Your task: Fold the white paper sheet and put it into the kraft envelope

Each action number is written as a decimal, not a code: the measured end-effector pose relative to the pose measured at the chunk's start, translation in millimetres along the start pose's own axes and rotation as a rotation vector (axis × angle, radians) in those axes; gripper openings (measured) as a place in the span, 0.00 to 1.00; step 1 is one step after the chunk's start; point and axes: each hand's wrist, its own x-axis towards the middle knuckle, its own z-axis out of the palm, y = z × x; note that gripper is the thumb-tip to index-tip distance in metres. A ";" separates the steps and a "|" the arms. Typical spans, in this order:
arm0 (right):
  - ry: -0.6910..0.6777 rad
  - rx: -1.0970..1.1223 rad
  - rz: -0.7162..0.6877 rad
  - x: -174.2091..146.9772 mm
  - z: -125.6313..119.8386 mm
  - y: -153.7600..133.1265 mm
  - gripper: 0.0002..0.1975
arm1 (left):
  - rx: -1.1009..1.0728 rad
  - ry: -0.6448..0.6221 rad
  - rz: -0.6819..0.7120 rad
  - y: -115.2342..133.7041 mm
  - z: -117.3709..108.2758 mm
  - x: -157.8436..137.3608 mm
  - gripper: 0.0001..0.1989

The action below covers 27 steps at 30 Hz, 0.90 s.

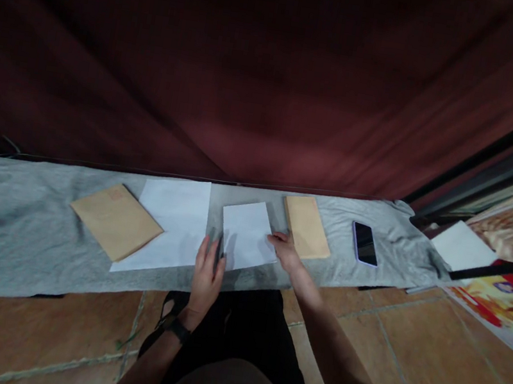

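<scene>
Paper point(248, 233), a small white rectangle set a little askew, is laid on the cloth-covered worktop point(21, 232), directly in front of the body and between the two hands. The step in hand is judged to be the steadying or lining up of this piece by its edges; whether it is a single sheet or a folded one cannot be told. The left hand point(206, 281) is spread loosely, its thumb placed by the lower left corner and its fingers extended over the cloth. At the opposite edge, the right hand point(285, 250) is curled, with fingertips brought to the margin; whether the margin is pinched or only touched cannot be made out. To the left, a larger white sheet point(179, 202) is partly covered by a brown envelope point(116, 222). Just beyond the right hand, a stack of brown envelopes point(308, 226) is set down, with a smartphone point(365, 243) placed farther right. For the next move, light, even control at both edges seems to be called for, so that the piece is not creased or skewed.
</scene>
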 end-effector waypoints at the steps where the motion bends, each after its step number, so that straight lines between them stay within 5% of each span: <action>1: 0.015 -0.012 0.007 -5.6 3.8 5.5 0.14 | 0.011 -0.030 0.011 -0.5 0.9 -0.3 0.26; 6: 0.092 -0.160 -0.025 -22.9 13.9 14.2 0.11 | 0.198 -0.191 0.140 -1.4 9.9 5.8 0.26; 10: 0.151 -0.307 -0.133 -38.6 18.4 6.2 0.19 | 0.359 -0.292 0.195 5.3 19.9 12.1 0.27; 15: -0.062 -0.684 -0.555 -45.6 33.8 1.7 0.23 | 0.452 -0.402 0.244 13.9 40.8 25.7 0.28; 18: -0.148 -0.800 -0.605 -40.0 42.9 5.2 0.25 | 0.484 -0.449 0.244 14.0 53.1 33.0 0.29; 27: -0.006 -0.959 -0.557 -38.8 37.1 24.2 0.28 | 0.384 -0.253 0.135 -10.1 48.4 36.9 0.30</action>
